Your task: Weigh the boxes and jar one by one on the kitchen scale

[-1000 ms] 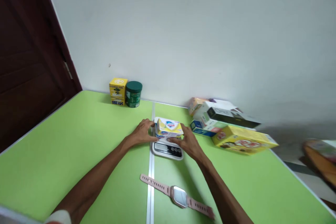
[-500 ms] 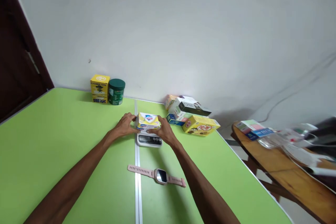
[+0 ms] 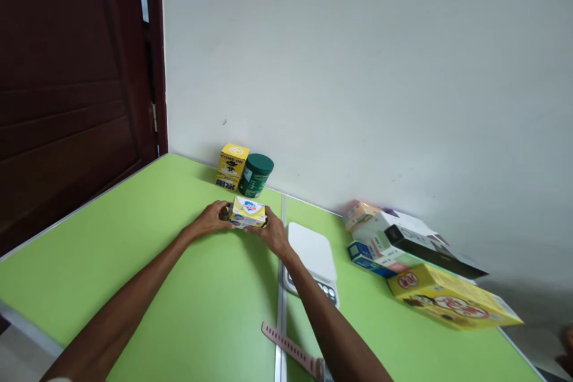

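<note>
A yellow-and-white soap box (image 3: 248, 213) with a blue shield logo is gripped from both ends. My left hand (image 3: 211, 218) is closed on its left end, and my right hand (image 3: 274, 234) on its right end. The box is in front of a green lidded jar (image 3: 256, 175) and a yellow box with a black hat figure (image 3: 231, 168). Whether its underside touches the table cannot be made out. To the right stands a white kitchen scale (image 3: 311, 248) with a bare platform; my right forearm hides part of its display and buttons.
The green table (image 3: 188, 292) has a white seam down it. A pink-strapped smartwatch (image 3: 290, 347) lies near the front, partly behind my right forearm. Several cartons (image 3: 403, 237) are heaped at right, with a yellow carton (image 3: 452, 298) before them. A wall is behind.
Both hands have carried the soap box off the scale, leftward across the seam to near the jar. The view has turned left, showing more of the door.
</note>
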A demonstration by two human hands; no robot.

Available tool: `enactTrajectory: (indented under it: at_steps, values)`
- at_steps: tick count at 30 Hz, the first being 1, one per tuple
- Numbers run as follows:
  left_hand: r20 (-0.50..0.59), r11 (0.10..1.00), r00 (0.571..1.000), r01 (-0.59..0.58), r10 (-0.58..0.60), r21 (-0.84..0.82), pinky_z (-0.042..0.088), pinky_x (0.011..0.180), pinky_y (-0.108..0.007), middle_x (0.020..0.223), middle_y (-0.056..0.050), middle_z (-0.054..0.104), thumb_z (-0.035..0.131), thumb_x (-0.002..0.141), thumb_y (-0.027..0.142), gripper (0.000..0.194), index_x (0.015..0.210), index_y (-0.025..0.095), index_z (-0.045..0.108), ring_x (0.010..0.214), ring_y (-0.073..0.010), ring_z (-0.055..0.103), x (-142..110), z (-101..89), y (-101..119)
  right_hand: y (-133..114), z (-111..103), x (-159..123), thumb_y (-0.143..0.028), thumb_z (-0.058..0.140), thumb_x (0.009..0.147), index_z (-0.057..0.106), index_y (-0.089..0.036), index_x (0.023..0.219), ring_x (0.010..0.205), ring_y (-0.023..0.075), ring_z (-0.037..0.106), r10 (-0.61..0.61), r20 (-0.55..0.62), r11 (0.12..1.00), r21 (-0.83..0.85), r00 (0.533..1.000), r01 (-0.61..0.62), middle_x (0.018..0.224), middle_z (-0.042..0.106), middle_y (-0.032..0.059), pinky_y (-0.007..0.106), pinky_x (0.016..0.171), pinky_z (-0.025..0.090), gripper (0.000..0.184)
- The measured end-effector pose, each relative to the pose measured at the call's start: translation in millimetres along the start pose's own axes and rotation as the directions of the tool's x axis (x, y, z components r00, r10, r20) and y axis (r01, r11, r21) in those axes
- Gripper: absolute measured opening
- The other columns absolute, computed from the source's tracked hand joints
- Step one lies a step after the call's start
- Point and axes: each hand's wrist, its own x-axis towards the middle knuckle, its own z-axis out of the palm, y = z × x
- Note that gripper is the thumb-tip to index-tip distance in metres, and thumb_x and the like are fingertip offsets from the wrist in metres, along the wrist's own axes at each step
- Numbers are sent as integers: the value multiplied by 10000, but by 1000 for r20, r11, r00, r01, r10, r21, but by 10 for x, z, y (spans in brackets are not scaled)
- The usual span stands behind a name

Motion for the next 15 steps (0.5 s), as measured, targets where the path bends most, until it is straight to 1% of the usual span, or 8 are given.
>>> enactTrajectory:
  at_steps: [2,4,6,9,11,13,15]
  values:
    - [-20,999,999,30,-31,-44,551,838,-364,1054,-77,738,854,638,280,551,1146,141,692,915,-228,678,47,-63,-114,64,153,132,-385,850,591,590,-243,1016,893,295,773,-6,-2,999,31,1000,6,1043,808,67,416,784,620,519]
    - [-60,999,997,38,-40,-29,559,869,-385,1089,-87,738,849,637,261,564,1165,145,690,944,-240,691,101,-123,-188,119,271,246,-377,845,595,594,-241,1034,912,307,778,-21,-13,999,39,1000,21,1061,808,75,433,804,626,524]
    - [-91,998,995,38,-34,44,563,881,-394,1092,-94,732,854,635,258,561,1162,146,701,945,-247,694,156,-192,-232,166,364,344,-367,844,603,601,-238,1049,935,316,779,-35,-24,999,32,999,36,1081,806,84,436,817,628,524]
    - [-115,985,993,38,-19,169,564,913,-399,1104,-98,722,865,624,254,543,1139,155,721,983,-261,689,232,-316,-277,231,502,484,-351,849,622,605,-244,1087,892,307,782,-33,-11,999,29,999,33,1121,799,85,431,791,634,536]
    - [-133,976,991,43,-14,214,561,943,-406,1118,-91,721,860,630,242,534,1142,168,726,1029,-272,681,279,-409,-313,268,618,590,-334,853,633,608,-249,1118,897,306,778,-35,-27,999,12,999,35,1157,788,85,435,786,634,550]
    - [-157,968,988,48,-9,245,559,958,-407,1107,-76,723,846,652,233,530,1164,180,722,1044,-270,679,322,-501,-361,296,756,710,-313,847,653,616,-243,1153,969,319,764,-71,-61,997,-23,996,70,1182,775,93,445,817,629,555]
    - [-206,955,978,63,-1,291,560,958,-394,1075,-62,720,823,685,218,492,1165,183,718,1029,-256,683,356,-580,-421,314,901,830,-294,820,693,617,-234,1190,1031,330,741,-146,-90,987,-73,985,140,1180,766,100,461,854,619,541]
